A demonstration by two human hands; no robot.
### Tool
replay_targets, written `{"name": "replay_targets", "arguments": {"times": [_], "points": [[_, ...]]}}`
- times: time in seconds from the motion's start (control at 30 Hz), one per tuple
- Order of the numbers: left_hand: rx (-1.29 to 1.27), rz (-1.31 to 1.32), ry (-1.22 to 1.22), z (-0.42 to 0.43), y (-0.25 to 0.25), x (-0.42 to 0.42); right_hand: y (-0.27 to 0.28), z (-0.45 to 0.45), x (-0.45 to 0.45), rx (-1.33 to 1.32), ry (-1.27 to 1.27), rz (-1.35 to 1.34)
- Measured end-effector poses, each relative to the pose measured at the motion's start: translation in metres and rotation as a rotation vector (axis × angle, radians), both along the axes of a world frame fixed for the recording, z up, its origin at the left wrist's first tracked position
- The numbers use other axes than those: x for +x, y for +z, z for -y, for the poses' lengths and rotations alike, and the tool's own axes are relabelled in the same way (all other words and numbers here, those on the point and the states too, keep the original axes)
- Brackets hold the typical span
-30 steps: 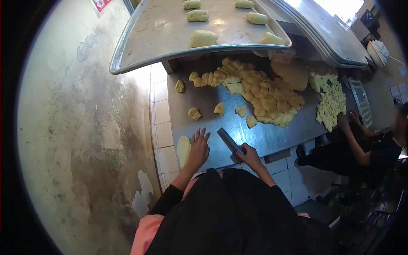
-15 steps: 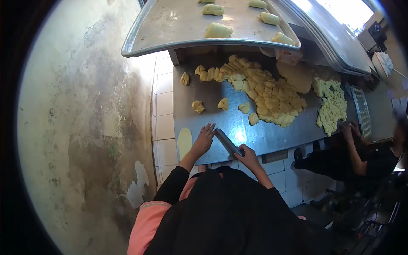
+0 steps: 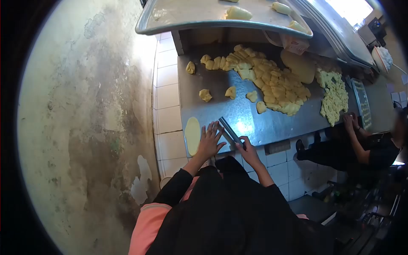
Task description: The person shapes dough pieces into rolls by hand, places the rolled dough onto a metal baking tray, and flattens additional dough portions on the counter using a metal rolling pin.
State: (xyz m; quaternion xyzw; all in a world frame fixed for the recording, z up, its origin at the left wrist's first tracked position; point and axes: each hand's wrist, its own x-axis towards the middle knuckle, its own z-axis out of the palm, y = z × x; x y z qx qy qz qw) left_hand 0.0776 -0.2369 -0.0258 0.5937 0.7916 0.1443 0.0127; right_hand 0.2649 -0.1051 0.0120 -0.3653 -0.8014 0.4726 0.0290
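My right hand (image 3: 249, 152) grips the near end of a grey metal rolling pin (image 3: 228, 127), which lies slantwise at the table's front edge. Just left of the pin, my left hand (image 3: 210, 139) is open with its fingers spread, palm down and low over the table; whether it touches the pin's side I cannot tell. A flat oval of rolled dough (image 3: 193, 135) lies to the left of that hand. Beyond the hands sit several loose dough lumps, among them one lump (image 3: 205, 95) and another lump (image 3: 230, 92).
A big heap of dough pieces (image 3: 278, 87) covers the metal table's (image 3: 199, 110) back. Above it juts a tray (image 3: 187, 26) with shaped rolls. At right, a co-worker's hands (image 3: 350, 122) are by a second dough mass (image 3: 333, 100) and a narrow tray (image 3: 361, 104). A stained wall (image 3: 93, 127) stands left.
My left hand has shifted right, away from the rolled dough oval, with its fingers spread wider. The pin stays in my right hand, turned slightly steeper. The whole view has shifted a little.
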Motion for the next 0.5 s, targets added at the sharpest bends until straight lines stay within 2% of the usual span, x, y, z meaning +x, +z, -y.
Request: {"name": "replay_targets", "arguments": {"times": [0.13, 0.23, 0.27, 0.37, 0.47, 0.5], "points": [[-0.107, 0.054, -0.079, -0.011, 0.013, -0.005, -0.013, 0.012, -0.006, -0.049, -0.152, -0.1], [0.198, 0.385, 0.018, -0.008, -0.006, -0.013, -0.007, 0.012, -0.009, -0.094, -0.215, -0.167], [0.21, 0.461, 0.031, -0.001, 0.006, -0.017, 0.012, 0.016, -0.015, -0.085, -0.26, -0.13], [0.525, 0.765, 0.093, 0.028, 0.016, -0.034, 0.02, 0.011, -0.023, 0.109, -0.174, -0.107], [0.703, 0.725, 0.313, 0.051, 0.03, -0.05, 0.018, 0.007, -0.051, 0.35, 0.037, -0.01], [0.632, 0.666, 0.326, 0.055, 0.034, -0.056, 0.018, 0.005, -0.062, 0.428, 0.123, 0.004]]}}
